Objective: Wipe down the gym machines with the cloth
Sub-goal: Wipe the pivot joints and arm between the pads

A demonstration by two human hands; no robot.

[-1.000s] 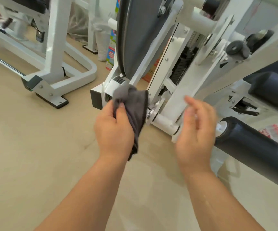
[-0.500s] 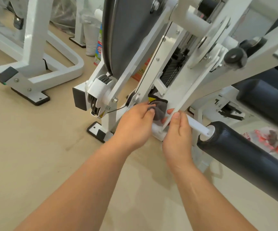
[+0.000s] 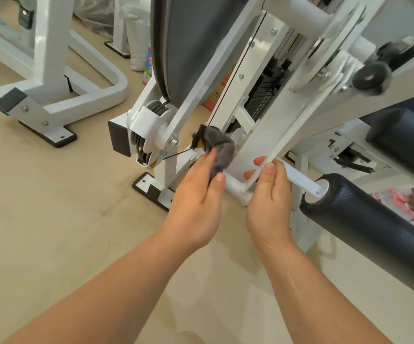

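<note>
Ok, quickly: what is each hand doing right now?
Left hand: holds the grey fabric cloth.
Right hand: grips the white flat metal bar.

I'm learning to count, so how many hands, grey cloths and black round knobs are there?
Hands: 2 (left hand holding the cloth, right hand gripping the white bar)
Grey cloths: 1
Black round knobs: 1
Total: 4
</note>
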